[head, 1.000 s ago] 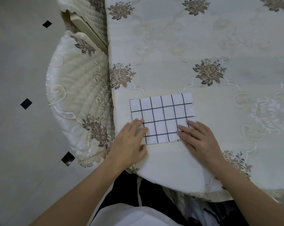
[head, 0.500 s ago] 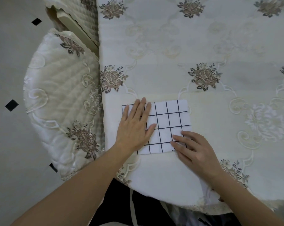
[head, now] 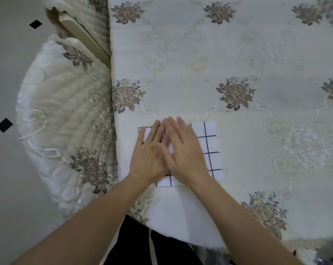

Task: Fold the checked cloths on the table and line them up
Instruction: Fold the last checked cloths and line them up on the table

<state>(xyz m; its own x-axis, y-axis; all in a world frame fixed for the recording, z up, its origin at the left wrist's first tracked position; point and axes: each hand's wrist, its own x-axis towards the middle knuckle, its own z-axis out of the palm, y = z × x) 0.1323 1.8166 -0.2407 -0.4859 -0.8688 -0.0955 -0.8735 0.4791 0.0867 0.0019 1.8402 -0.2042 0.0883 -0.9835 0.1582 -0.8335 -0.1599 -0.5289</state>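
1. Checked cloth (head: pixel 209 150): white with a dark grid, folded to a small rectangle, flat on the bench (head: pixel 238 54) near its front-left edge.
2. Left hand (head: pixel 150 155): palm down on the cloth's left part, fingers released and spread flat, grasping nothing.
3. Right hand (head: pixel 184 152): palm down on the cloth's middle, fingers extended flat, grasping nothing; slightly blurred. It overlaps the left hand's inner edge.
4. Padded chair (head: pixel 66 119) stands just left of the bench.
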